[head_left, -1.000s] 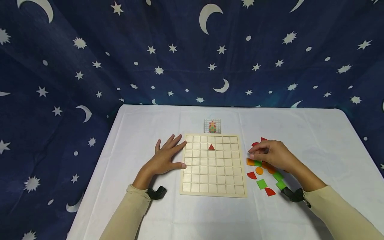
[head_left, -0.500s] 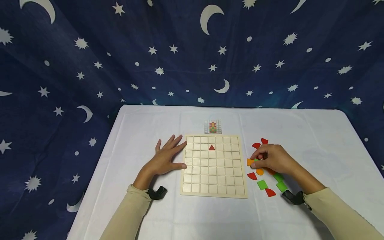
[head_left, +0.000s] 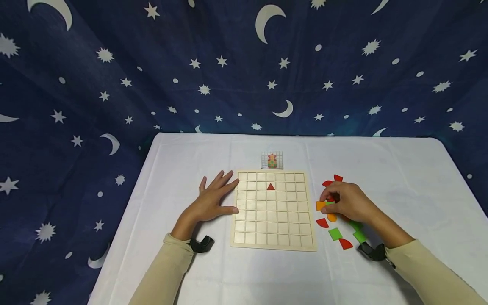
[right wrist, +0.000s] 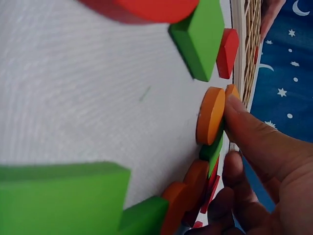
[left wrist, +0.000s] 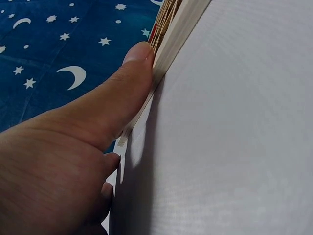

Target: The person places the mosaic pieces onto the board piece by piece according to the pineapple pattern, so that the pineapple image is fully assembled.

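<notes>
My left hand (head_left: 209,203) lies with fingers spread at the left edge of the wooden grid board (head_left: 272,216). Its thumb (left wrist: 132,73) touches the board's side in the left wrist view. A red triangle (head_left: 270,187) sits in a cell near the board's top. Right of the board, my right hand (head_left: 348,201) bends over loose flat blocks and pinches an orange square block (head_left: 320,206) between thumb and fingers. The block still looks level with the table. Beside the thumb stands an orange round block (right wrist: 210,115). The hand hides some blocks beneath it.
A small pattern card (head_left: 272,161) lies beyond the board. Around the right hand are a green square block (head_left: 335,234), red quarter-circle blocks (head_left: 345,244) and several others. A star-patterned cloth (head_left: 228,63) hangs behind the white table (head_left: 183,161).
My right hand has moved slightly towards me, from above the blocks down to the orange square, and its fingers have closed in. The left hand stays at the board's edge.
</notes>
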`<action>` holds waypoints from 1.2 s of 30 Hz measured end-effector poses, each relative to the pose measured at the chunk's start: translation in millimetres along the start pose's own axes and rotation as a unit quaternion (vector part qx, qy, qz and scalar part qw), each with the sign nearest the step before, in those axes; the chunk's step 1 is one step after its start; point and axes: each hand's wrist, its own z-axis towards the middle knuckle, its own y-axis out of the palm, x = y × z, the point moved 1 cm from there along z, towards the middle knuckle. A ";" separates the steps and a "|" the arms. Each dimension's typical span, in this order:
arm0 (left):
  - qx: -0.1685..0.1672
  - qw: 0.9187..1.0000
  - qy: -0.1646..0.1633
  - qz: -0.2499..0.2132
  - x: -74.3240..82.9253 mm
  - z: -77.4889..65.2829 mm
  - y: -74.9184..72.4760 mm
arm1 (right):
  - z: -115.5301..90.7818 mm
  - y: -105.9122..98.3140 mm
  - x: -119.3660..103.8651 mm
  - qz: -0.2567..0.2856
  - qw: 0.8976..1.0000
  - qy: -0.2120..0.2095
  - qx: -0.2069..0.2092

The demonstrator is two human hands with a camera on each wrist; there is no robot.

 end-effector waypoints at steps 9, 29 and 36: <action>0.002 1.000 0.007 0.000 0.1 -0.2 1.0 | -0.4 -3.5 -3.9 0.024 1.000 0.011 -0.014; -0.004 1.000 0.004 0.001 -0.3 0.6 0.7 | 25.7 10.0 -30.3 0.139 0.990 0.039 -0.009; 0.001 1.000 0.007 -0.001 0.1 0.2 0.8 | 37.5 20.0 -46.5 0.177 0.982 0.054 -0.027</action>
